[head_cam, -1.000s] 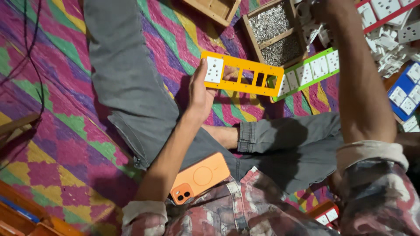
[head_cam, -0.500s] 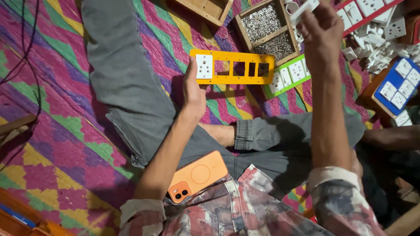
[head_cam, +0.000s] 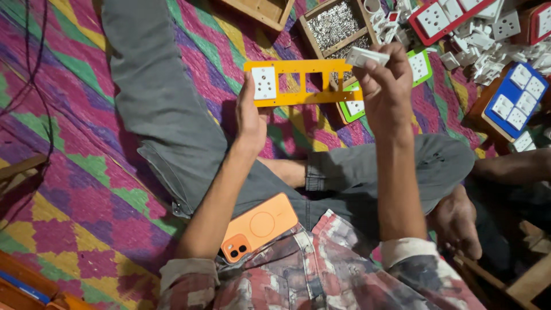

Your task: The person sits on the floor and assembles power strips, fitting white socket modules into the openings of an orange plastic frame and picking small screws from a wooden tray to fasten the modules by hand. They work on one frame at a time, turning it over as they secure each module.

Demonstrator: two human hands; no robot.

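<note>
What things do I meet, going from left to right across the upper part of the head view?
Black cable → grey trouser leg → left hand → orange plate → right hand holding a white socket piece → blue socket panel.

One orange plate [head_cam: 302, 82], one orange phone [head_cam: 259, 227], perhaps two wooden trays [head_cam: 338, 28].

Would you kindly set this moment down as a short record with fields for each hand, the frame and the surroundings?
Left hand: grips the orange frame at its left end
Orange frame: long plate, one white socket fitted at the left, remaining cut-outs open
Right hand: pinches a white socket module above the frame's right end
Lap: orange phone on grey trousers
Floor: patterned mat, wooden tray of screws, loose white sockets, blue plate with sockets
</note>
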